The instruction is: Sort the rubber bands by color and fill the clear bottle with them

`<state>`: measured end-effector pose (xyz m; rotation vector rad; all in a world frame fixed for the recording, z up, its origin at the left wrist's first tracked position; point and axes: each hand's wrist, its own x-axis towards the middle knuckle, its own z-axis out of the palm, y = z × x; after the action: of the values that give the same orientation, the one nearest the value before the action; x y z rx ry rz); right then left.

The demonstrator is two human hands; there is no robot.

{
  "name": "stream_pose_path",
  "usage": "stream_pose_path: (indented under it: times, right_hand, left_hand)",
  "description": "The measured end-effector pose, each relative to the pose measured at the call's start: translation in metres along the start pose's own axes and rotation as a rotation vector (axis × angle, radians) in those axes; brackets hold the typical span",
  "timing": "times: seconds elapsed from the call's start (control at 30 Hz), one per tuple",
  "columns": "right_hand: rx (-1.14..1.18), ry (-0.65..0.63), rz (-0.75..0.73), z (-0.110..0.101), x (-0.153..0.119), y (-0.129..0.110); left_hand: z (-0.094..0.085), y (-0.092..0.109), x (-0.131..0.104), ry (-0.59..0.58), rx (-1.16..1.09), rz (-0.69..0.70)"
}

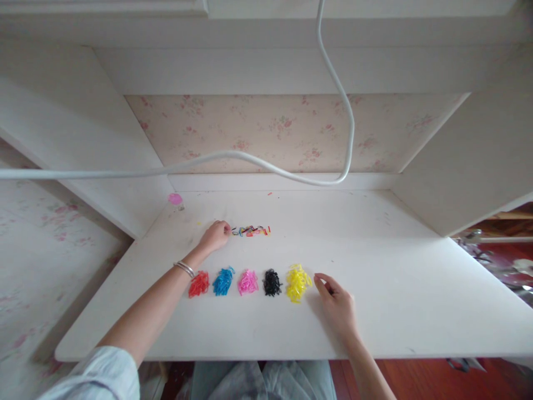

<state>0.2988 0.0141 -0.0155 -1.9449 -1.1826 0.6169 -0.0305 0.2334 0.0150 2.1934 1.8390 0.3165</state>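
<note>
1. We see two bare hands over a white desk. The left hand reaches far forward, its arm stretched diagonally, its fingers bunched together; we cannot tell whether anything is pinched in them.
2. The right hand rests lower and nearer to us, thumb and index finger curved to a narrow gap at most; whether a band sits between the tips, we cannot tell.
3. Just beyond the left fingertips lies one mixed row of small bands, in red, black, blue, yellow and other colours, too tangled for us to count.
4. Just left of the right fingertips is the yellow pile. Going left from it, we find the black pile, the pink pile, the blue pile and the red pile: five heaps, lying loose on the desktop, well apart from the mixed row.
5. One silvery bracelet circles the left wrist, close to the red heap.
6. Toward the back left corner we notice one pink disc beside a small clear object; its contents are too small to make out.
7. Above, one white cable loops across our view, before flowered wallpaper.
</note>
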Motion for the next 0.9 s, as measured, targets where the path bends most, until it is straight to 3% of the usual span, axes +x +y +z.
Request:
stream_pose_path:
  times: [0.27, 0.9]
  right_hand:
    - [-0.005, -0.017, 0.012, -0.001, -0.001, -0.002]
    - [-0.013, -0.039, 0.0, 0.0, -0.002, 0.0]
  left_hand:
    - [-0.002, -0.001, -0.007, 0.062, -0.046, 0.01]
    - [-0.004, -0.002, -0.018, 0.045, -0.139, 0.025]
